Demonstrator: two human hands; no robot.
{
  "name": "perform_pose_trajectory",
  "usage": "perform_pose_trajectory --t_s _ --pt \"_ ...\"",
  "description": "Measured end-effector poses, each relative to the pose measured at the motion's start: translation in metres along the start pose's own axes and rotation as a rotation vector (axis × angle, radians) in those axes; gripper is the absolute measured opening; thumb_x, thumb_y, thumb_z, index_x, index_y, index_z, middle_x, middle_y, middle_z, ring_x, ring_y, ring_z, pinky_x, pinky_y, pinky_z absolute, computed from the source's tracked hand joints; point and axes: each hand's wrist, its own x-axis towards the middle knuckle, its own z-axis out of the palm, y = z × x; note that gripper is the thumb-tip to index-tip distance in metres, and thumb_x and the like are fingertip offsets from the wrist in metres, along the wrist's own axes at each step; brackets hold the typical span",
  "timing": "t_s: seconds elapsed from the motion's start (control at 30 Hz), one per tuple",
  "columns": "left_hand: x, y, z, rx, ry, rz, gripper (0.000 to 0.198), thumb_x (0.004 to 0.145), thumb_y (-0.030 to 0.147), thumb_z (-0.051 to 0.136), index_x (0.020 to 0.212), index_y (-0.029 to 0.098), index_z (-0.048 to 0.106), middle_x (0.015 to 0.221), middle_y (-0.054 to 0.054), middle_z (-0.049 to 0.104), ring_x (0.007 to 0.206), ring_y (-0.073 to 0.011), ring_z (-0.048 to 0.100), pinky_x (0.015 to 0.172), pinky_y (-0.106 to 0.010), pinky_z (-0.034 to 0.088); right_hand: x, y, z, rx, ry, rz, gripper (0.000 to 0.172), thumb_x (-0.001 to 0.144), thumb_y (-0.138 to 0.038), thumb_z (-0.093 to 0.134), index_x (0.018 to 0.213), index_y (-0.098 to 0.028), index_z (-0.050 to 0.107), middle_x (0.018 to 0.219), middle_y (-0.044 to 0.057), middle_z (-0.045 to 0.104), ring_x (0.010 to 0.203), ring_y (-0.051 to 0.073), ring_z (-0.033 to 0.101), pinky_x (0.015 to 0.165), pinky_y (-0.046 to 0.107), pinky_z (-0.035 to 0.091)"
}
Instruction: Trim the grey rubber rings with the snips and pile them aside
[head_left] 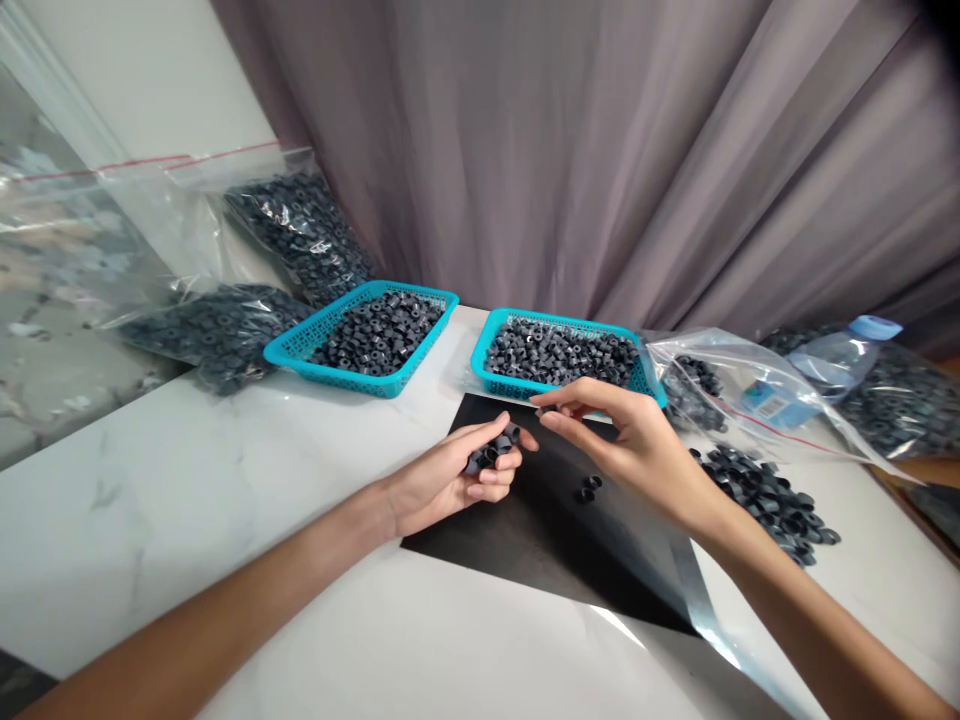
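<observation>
Several small dark grey plastic rings [491, 455] sit in my left hand [457, 465], whose fingers curl around them above a black mat [495, 540]. To its right, my right hand [622, 430] pinches one dark ring [550, 409] between thumb and fingertips, close to the front rim of the right blue basket [570, 392]. A few loose rings [589, 489] lie on the mat below my right hand. The right basket is filled with a heap of the same rings [555, 350].
Another blue basket [341, 378] of rings stands at the left, beside plastic bags of rings [225, 325]. A pile of rings [772, 505] lies on the white table [247, 490] at right. Behind it are an open clear bag [720, 350] and a plastic bottle [844, 358]. A grey curtain [525, 150] hangs behind.
</observation>
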Motion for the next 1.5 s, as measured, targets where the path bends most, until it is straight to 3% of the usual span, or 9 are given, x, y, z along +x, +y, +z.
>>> perform_pose_trajectory --t_s 0.13,0.3,0.43,0.6,0.7,0.83,1.03,1.3,1.5 --pt "0.000 -0.002 0.001 -0.020 0.006 -0.022 0.034 0.099 0.040 0.056 0.094 0.009 0.068 0.072 0.001 0.043 0.054 -0.0037 0.036 0.044 -0.012 0.028 -0.002 -0.011 0.005 0.007 0.009 -0.053 0.015 0.098 -0.025 0.057 0.107 -0.023 0.069 0.110 0.007 0.069 0.095 0.021 0.067 0.086 0.037 0.056" --pt "0.004 -0.008 0.000 -0.031 0.078 -0.006 0.027 0.095 0.037 0.063 0.090 0.010 0.066 0.070 0.001 0.047 0.051 -0.0031 0.039 0.040 -0.010 0.026 -0.005 -0.017 0.022 -0.103 0.151 -0.070 0.021 0.100 -0.019 0.050 0.110 -0.025 0.067 0.117 0.010 0.058 0.090 0.019 0.068 0.078 0.035 0.060" --pt "0.008 -0.017 -0.003 -0.065 0.112 0.010 0.017 0.095 0.029 0.059 0.087 0.014 0.063 0.071 0.001 0.052 0.048 -0.0027 0.041 0.037 -0.008 0.025 -0.011 -0.013 0.039 -0.115 0.058 -0.074 0.030 0.099 -0.013 0.049 0.124 -0.025 0.057 0.114 0.007 0.063 0.097 0.019 0.067 0.085 0.034 0.057" --pt "0.009 -0.022 -0.004 -0.088 0.149 0.019 0.018 0.094 0.021 0.056 0.079 0.013 0.060 0.063 0.004 0.045 0.043 -0.0022 0.039 0.033 -0.007 0.025 -0.013 -0.015 0.048 -0.225 0.002 -0.095 0.025 0.098 -0.017 0.056 0.121 -0.026 0.057 0.112 0.006 0.070 0.103 0.023 0.064 0.085 0.036 0.054" --pt "0.010 -0.013 -0.005 -0.100 0.179 0.043 0.022 0.096 0.024 0.056 0.078 0.012 0.060 0.063 0.005 0.045 0.040 -0.0014 0.037 0.030 -0.007 0.023 -0.010 -0.016 0.044 -0.229 0.032 -0.094 0.015 0.100 -0.023 0.055 0.113 -0.024 0.061 0.110 0.006 0.069 0.102 0.023 0.063 0.087 0.036 0.052" --pt "0.009 0.015 -0.011 -0.128 0.231 0.143 0.027 0.101 0.027 0.050 0.080 0.012 0.059 0.063 0.005 0.046 0.035 0.0006 0.031 0.027 -0.007 0.021 -0.010 -0.008 0.045 -0.266 0.072 0.007 0.014 0.101 -0.022 0.049 0.106 -0.023 0.062 0.104 0.007 0.067 0.099 0.024 0.063 0.085 0.037 0.052" --pt "0.002 0.047 -0.022 -0.178 0.327 0.307 0.037 0.105 0.027 0.038 0.075 0.013 0.055 0.059 0.006 0.043 0.033 0.0001 0.032 0.025 -0.008 0.021 -0.020 0.005 0.075 -0.352 -0.119 0.045 0.023 0.096 -0.025 0.059 0.119 -0.024 0.056 0.115 0.009 0.061 0.105 0.026 0.062 0.082 0.041 0.057" --pt "0.007 0.023 -0.016 -0.067 0.364 0.265 0.037 0.098 0.027 0.051 0.064 0.015 0.051 0.048 0.011 0.029 0.030 0.0001 0.020 0.028 -0.011 0.018 -0.024 0.013 0.086 -0.382 -0.124 0.034 0.016 0.091 -0.014 0.065 0.100 -0.023 0.054 0.099 0.004 0.064 0.094 0.024 0.060 0.074 0.037 0.054" --pt "0.009 0.010 -0.009 0.102 0.384 0.209 0.032 0.092 0.033 0.061 0.067 0.014 0.055 0.049 0.010 0.034 0.033 0.0009 0.021 0.032 -0.011 0.015 -0.023 0.011 0.085 -0.403 -0.146 -0.009 0.010 0.095 -0.014 0.059 0.098 -0.024 0.058 0.097 0.005 0.063 0.093 0.023 0.058 0.075 0.034 0.052"
